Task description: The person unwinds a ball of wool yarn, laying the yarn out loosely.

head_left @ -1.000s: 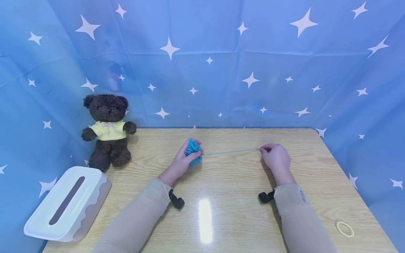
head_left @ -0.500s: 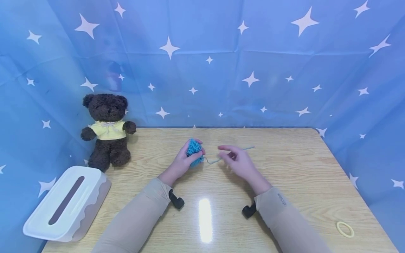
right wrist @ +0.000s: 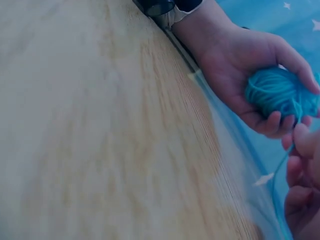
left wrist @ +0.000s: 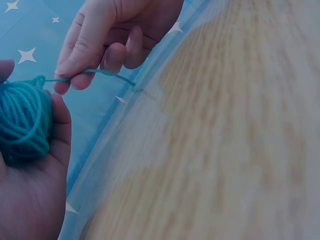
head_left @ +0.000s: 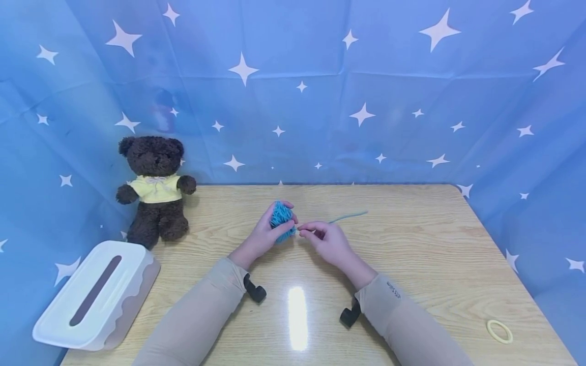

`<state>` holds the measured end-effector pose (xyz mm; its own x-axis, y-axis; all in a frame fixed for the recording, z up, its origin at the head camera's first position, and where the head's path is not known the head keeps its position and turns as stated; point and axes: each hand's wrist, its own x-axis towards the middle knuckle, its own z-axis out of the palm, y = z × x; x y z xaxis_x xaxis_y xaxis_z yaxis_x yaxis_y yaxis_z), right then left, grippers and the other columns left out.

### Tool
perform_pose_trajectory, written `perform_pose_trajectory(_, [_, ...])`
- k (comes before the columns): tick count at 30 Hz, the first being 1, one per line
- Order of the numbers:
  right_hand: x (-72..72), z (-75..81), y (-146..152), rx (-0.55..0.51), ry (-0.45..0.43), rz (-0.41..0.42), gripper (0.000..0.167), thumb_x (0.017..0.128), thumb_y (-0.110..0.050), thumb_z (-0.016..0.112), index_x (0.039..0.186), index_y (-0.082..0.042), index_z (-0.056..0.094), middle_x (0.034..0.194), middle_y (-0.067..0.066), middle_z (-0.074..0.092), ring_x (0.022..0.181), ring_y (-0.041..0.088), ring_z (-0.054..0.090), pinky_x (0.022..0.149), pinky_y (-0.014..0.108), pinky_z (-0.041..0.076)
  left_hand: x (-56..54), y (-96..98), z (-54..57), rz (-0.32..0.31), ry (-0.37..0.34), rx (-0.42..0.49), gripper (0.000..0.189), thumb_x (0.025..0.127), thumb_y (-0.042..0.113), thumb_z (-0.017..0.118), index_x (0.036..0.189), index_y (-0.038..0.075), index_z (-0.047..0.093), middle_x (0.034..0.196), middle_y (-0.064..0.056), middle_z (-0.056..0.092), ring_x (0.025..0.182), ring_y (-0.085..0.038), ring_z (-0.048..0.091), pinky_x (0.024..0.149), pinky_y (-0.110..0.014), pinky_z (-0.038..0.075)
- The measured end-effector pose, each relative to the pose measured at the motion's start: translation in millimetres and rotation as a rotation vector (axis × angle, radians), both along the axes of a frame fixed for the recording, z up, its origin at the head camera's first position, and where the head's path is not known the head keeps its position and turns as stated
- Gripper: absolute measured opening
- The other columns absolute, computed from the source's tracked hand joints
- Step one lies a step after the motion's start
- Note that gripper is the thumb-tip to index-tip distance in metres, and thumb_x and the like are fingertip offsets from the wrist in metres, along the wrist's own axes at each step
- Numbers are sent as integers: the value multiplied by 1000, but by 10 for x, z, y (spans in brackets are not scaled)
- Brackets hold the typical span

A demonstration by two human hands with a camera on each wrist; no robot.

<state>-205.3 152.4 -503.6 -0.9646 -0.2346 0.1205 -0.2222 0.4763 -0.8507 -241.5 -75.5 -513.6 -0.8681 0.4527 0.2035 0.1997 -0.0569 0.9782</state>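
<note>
A small ball of turquoise yarn [head_left: 281, 217] is gripped in my left hand [head_left: 264, 233], thumb across its front and fingers behind. From the ball a single strand [left wrist: 107, 73] leads to my right hand [head_left: 330, 245], which pinches it between thumb and forefinger close beside the ball. Past the right hand, the strand's loose end [head_left: 349, 216] trails off to the right over the table. In the right wrist view the yarn ball [right wrist: 280, 92] sits in the left palm, and the strand hangs down below the right fingertips [right wrist: 303, 135].
A brown teddy bear [head_left: 157, 185] in a yellow top leans at the table's back left. In front of it stands a white tissue box [head_left: 110, 284] with a slotted lid. A pale yellow ring [head_left: 499, 332] lies at the right on the wooden table [head_left: 458, 244].
The right hand, first far right pulling the strand taut, has let it slip, moved left and pinched it anew next to the ball. The left hand stays nearly still.
</note>
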Motion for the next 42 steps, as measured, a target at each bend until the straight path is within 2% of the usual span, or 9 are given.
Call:
perform_pose_trajectory(7, [-40,34,99,117,123,31,14,109,-17,71,116,-15,83,101,5,81,71,10,58,63,25,50,-15,0,-30,52,16,-4,41,109,8,66,147,3,50,122,-10,68,112,-20,69,100,-24,58])
perform_pose_trajectory(13, [-72,121,231,221,185,-14,13,111,-15,67,113,-15,79,106,4,78,76,11,58,70,29,51,-15,-7,-27,83,15,-29,44,105,6,70,146,2,53,121,-4,62,111,-16,62,99,-27,54])
perform_pose_trajectory(15, [-72,135,250,238,196,-29,12,111,-13,66,112,-15,78,107,4,77,76,11,58,71,30,51,-9,-6,-22,67,7,-18,44,105,6,71,144,1,52,120,-4,66,111,-17,67,99,-29,58])
perform_pose_trajectory(20, [-69,157,269,239,206,-64,11,111,-14,67,112,-13,77,109,6,78,78,12,59,72,30,51,5,-9,-13,-10,-35,58,38,105,4,71,134,-10,51,104,-6,75,95,-17,78,93,-33,66])
perform_pose_trajectory(25, [-104,164,340,210,202,-129,11,110,-14,68,113,-10,78,110,8,78,80,16,62,70,29,52,7,-23,-16,47,15,-24,23,103,6,74,123,0,64,108,-1,72,102,-14,70,95,-28,58])
perform_pose_trajectory(29, [-132,174,407,203,225,-167,10,109,-12,69,112,-8,78,109,10,78,86,20,66,72,30,53,6,-32,-14,59,17,-37,32,102,7,75,128,-4,62,111,3,69,103,-12,66,93,-26,57])
perform_pose_trajectory(35, [-163,175,477,221,240,-185,11,109,-14,69,111,-8,78,111,12,79,93,26,70,78,37,56,7,-32,-9,-31,-30,74,36,105,3,69,133,-15,53,102,3,75,95,-11,77,91,-28,65])
perform_pose_trajectory(37, [-171,172,497,223,236,-191,12,110,-15,68,111,-8,78,113,12,79,95,27,71,79,37,57,7,-33,-9,-56,-26,90,29,106,3,67,127,-13,54,97,1,77,92,-13,78,92,-30,66])
perform_pose_trajectory(42, [-182,184,551,212,235,-214,13,110,-14,68,111,-8,78,113,12,78,94,27,70,76,34,55,15,-41,-2,-30,9,50,16,107,7,68,118,-1,60,99,2,72,87,-13,74,92,-27,62])
